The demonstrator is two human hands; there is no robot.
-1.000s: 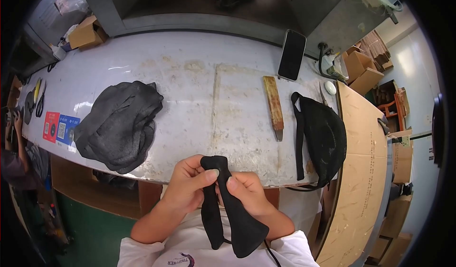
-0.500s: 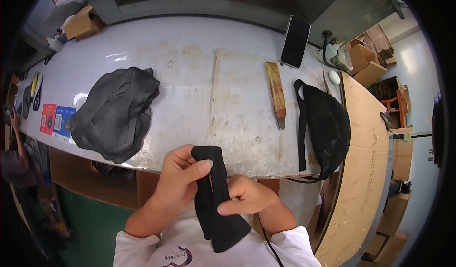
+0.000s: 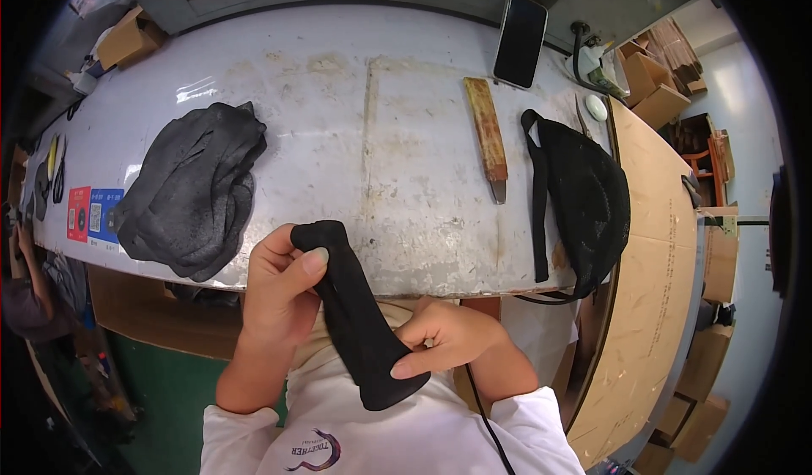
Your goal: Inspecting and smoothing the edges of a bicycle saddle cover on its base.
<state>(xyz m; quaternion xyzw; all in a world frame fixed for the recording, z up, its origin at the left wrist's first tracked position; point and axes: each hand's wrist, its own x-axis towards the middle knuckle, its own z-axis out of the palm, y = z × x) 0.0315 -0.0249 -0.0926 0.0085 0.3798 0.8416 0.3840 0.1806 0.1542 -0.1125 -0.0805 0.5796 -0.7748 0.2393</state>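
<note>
Cloth [image 3: 359,331] — black, long, held before the shirt [image 3: 397,433], near the tabletop [image 3: 313,162] edge | left hand [image 3: 283,287] pinching its top, right hand [image 3: 452,335] its lower end | grey heap [image 3: 193,192] left; worn tool [image 3: 485,132], phone [image 3: 519,41], black mesh piece [image 3: 588,204] right | red label [image 3: 79,214], blue label [image 3: 106,215] — code-printed; lettered shirt print [image 3: 326,454]

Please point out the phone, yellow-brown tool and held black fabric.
Phone [image 3: 520,41]: head view, middle of screen.
Yellow-brown tool [image 3: 484,126]: head view, middle of handle.
Black fabric [image 3: 352,316]: head view, middle of length.
</note>
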